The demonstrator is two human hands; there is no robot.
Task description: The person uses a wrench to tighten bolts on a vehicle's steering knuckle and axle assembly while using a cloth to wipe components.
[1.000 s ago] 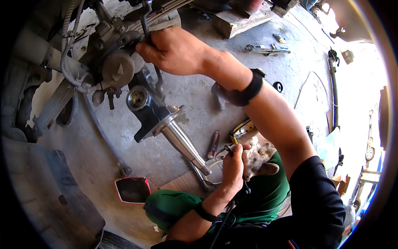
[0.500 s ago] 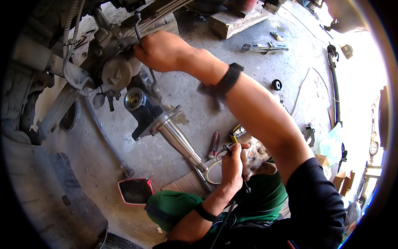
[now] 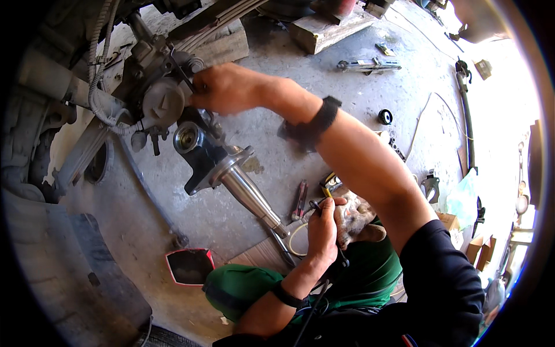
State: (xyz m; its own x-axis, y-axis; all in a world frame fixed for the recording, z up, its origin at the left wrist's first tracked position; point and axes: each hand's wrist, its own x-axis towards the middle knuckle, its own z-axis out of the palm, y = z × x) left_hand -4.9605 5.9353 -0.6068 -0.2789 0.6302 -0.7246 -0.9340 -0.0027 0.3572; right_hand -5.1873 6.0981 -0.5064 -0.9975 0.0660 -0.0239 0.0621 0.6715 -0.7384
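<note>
My right hand (image 3: 222,89) is clamped round a long, dark steel wrench (image 3: 182,69), just beyond the black forged steering knuckle with a bright tapered spindle (image 3: 232,175), which points back toward my knees. My left hand (image 3: 324,228) is closed on a slim, dark, ring-ended metal tool (image 3: 315,205), beside a soiled off-white glove (image 3: 358,217). The wrench's lower end is blurred, so I can't tell whether it's seated — a poor seat could let it slip, knocking my bare knuckles on nearby metal. I can read no brand, label or writing.
</note>
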